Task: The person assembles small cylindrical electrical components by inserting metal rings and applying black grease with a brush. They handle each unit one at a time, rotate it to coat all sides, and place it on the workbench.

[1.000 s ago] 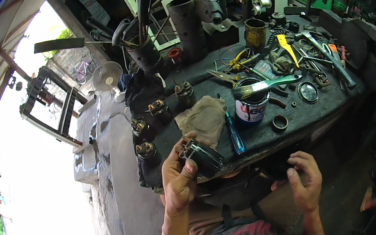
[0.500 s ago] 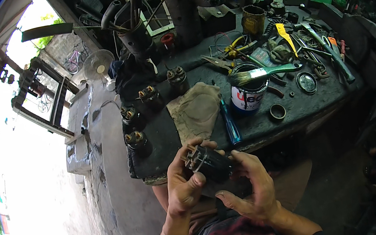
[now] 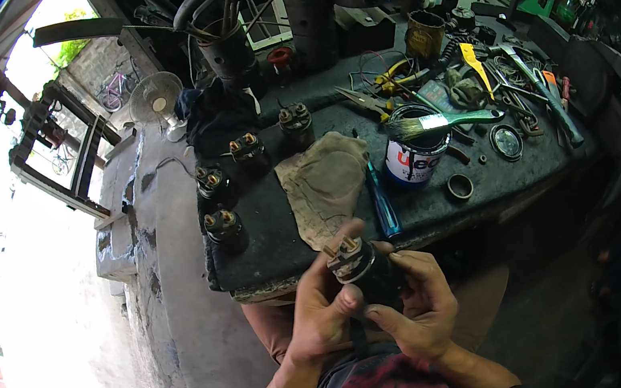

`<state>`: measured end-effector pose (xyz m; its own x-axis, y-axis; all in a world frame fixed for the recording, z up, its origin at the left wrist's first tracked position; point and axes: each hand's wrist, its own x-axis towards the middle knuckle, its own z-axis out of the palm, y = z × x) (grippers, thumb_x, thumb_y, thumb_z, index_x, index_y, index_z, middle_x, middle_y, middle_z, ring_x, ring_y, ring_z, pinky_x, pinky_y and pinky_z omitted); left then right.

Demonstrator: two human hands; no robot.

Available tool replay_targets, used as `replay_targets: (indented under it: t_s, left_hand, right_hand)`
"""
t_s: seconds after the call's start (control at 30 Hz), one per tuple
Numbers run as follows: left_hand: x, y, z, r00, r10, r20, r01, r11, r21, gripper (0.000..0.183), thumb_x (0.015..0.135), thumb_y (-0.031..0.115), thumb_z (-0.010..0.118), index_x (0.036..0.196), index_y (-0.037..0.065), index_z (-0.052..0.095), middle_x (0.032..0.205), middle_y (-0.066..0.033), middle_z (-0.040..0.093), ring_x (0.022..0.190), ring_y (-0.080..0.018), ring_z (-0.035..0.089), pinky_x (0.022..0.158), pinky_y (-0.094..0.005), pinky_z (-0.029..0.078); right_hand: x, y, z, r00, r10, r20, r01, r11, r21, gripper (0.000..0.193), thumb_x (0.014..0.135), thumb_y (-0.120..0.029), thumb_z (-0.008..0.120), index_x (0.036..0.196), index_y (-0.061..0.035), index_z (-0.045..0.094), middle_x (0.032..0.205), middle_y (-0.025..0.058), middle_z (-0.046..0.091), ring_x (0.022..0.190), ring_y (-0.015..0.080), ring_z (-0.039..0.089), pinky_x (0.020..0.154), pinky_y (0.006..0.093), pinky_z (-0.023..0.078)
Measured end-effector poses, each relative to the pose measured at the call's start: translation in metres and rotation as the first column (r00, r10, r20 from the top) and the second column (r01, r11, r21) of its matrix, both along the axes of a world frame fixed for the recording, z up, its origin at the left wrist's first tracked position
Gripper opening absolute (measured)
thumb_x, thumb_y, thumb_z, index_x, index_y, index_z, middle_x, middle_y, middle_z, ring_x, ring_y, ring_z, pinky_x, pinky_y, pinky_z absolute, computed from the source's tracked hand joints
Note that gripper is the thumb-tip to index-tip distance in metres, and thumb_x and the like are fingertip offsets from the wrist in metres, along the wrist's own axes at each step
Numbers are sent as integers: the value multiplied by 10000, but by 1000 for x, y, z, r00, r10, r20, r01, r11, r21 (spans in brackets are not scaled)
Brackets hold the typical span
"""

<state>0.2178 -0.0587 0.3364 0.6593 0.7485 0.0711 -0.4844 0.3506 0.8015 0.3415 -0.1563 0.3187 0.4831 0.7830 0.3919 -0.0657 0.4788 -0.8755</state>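
Above my lap, just off the bench's front edge, I hold a black starter solenoid (image 3: 360, 261) with copper terminals at its upper left end. My left hand (image 3: 319, 310) is closed around the terminal end, its thumb on the near side. My right hand (image 3: 423, 302) grips the dark lower end with bent fingers and thumb; part of the body is hidden there. Several similar solenoids, including one at the front left (image 3: 223, 227), stand upright on the bench. A stained tan cloth (image 3: 327, 183) lies just beyond my hands.
An open paint can (image 3: 410, 163) carries a green-handled paintbrush (image 3: 469, 118) across its rim. Beside it lie a blue screwdriver (image 3: 385, 211), pliers (image 3: 365, 102) and a metal ring (image 3: 460, 186). Hand tools, including a hammer (image 3: 557, 110), clutter the right side. A fan (image 3: 156, 100) stands far left.
The solenoid has turned so its terminals point more upward and has shifted slightly right. My right hand has closed in on its lower end; the thumbs are nearer each other.
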Motion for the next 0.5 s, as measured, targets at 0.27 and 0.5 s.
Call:
replay_targets:
  t_s: [0.27,0.5]
  left_hand:
    - [-8,2,-7,994,20,108,-13,998,-68,926,918,418,846,1558,-51,367,1284,-214,620,1257,-345,640,1033,-459,586]
    - [-14,5,-2,994,-9,-110,5,999,-41,833,986,374,788,1579,-5,343,1197,-153,650,1056,-218,690,897,-368,600]
  right_hand:
    - [69,-5,29,767,-187,614,356,920,-165,412,882,-91,820,1266,-10,695,1297,172,619,1141,298,646,913,378,553]
    - [133,10,32,345,-129,929,618,777,-122,313,884,-102,802,1176,-17,726,1288,176,619,1096,370,610,944,448,514]
